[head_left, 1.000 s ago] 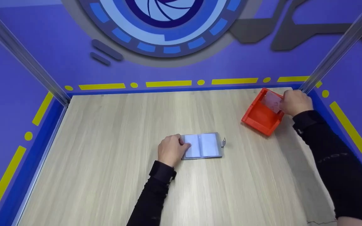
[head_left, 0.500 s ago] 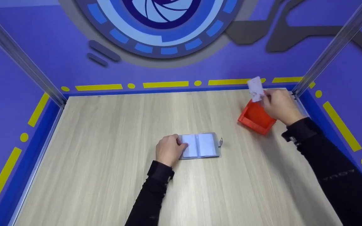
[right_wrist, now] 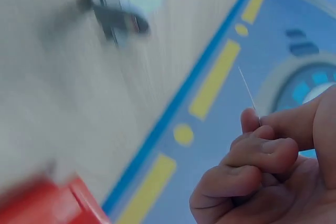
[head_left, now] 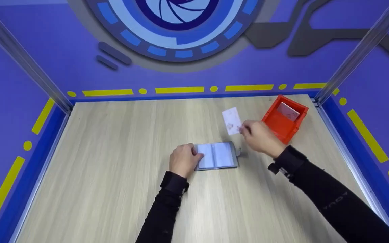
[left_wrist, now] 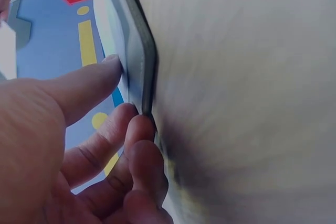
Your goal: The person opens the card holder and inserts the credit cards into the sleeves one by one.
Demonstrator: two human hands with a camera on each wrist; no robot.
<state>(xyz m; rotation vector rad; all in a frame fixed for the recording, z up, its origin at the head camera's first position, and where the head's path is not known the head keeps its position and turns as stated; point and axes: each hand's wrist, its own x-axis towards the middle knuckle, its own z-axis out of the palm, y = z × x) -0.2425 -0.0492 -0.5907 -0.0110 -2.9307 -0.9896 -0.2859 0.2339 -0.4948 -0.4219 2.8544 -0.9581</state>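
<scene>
A small card holder [head_left: 224, 155] lies spread on the table, its clear sleeves facing up and a snap strap [head_left: 238, 152] sticking out on its right. My left hand [head_left: 182, 160] pinches its left edge; in the left wrist view the thumb [left_wrist: 94, 85] presses on top while the other fingers curl at the edge. Above and right of the holder, my right hand [head_left: 261, 137] pinches a pale printed card [head_left: 231, 120] by its lower right corner. Edge-on, the card [right_wrist: 247, 88] shows as a thin line in the right wrist view.
At the back right of the table [head_left: 113, 152] stands a red bin [head_left: 282, 127] with at least one more card [head_left: 288, 111] inside. Blue panels [head_left: 187, 77] with yellow marks wall the table at the back and both sides.
My right hand has lifted the card out of the red bin and carried it left and nearer, towards the card holder. The left hand and the holder have stayed in place.
</scene>
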